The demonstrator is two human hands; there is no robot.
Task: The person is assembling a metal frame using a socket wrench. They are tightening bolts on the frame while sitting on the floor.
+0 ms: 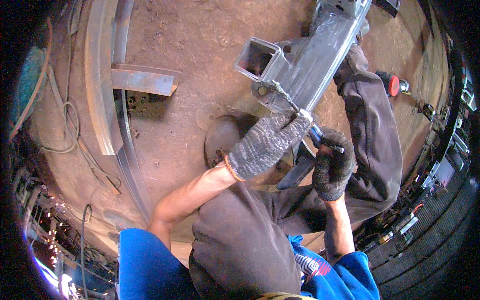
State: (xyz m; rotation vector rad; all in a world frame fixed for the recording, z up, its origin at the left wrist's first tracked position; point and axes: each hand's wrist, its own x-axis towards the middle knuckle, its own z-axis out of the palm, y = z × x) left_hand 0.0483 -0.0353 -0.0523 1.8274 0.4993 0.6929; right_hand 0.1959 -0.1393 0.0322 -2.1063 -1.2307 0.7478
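A grey welded steel box beam runs from the top right to just in front of my hands, with a square tube stub on its left side. My left hand, in a dark knitted glove, reaches to the beam's near end; its fingers are closed near a small pale piece. My right hand, gloved too, is curled around a short blue-grey metal tool that points toward the left fingertips. I cannot tell the tool's kind. What the left fingers hold is mostly hidden.
A round metal disc and a dark angled steel piece lie under the hands. Long rusty steel bars and cables lie left. A red-and-black tool rests right of my leg. Sparks fly at lower left.
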